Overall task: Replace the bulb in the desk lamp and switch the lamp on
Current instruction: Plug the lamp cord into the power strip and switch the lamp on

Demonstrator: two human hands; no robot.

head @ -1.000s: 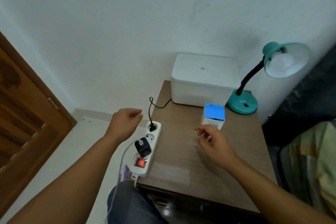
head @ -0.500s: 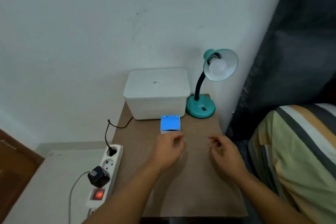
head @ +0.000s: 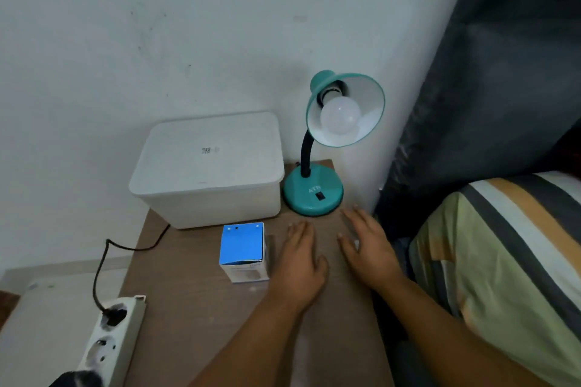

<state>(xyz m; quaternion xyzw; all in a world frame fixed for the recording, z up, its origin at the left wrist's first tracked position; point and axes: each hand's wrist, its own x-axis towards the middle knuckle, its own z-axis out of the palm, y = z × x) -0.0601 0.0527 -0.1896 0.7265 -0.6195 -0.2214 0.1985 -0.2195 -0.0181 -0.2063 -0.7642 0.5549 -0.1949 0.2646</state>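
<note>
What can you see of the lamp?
The lamp is teal and glossy, with a round base, a black gooseneck and a white-lined cone shade tilted toward the camera. A frosted bulb sits in its socket, unlit. It stands upright at the table's back right corner, beside the white box. Neither hand touches it.

One desk lamp (head: pixel 327 148), one bulb (head: pixel 340 115), one blue-topped carton (head: pixel 242 250), one white box (head: pixel 209 170), one power strip (head: pixel 110 342), two hands (head: pixel 300 264).

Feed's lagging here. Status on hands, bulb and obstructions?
Left hand and right hand open, empty. Old bulb seated in lamp; bulb box closed. Nothing blocking.
</note>
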